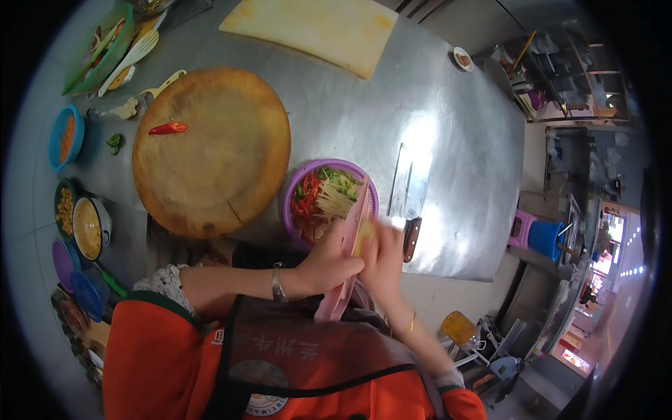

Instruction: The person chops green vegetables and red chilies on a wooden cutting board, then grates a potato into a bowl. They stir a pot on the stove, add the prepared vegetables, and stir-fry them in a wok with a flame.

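Observation:
My left hand (332,260) grips a pink plastic grater (336,302), held tilted over the near right side of a purple plastic basket (290,214). In that basket lie shredded red pepper (310,202), green shreds (344,181) and pale vegetable strips (336,199). On the grater's right face, my right hand (382,257) presses a pale yellow vegetable piece (363,240). Motion blur and fingers partly hide that piece, so its kind is unclear. A cleaver (412,181) with a brown handle lies on the steel table to the right of my hands.
A round wooden chopping block (220,157) bears a piece of red chili (168,128). Behind it is a pale cutting board (310,31). Bowls stand along the left edge, including a blue bowl (65,139) and an enamel bowl (89,228). A small white dish (463,59) sits far right.

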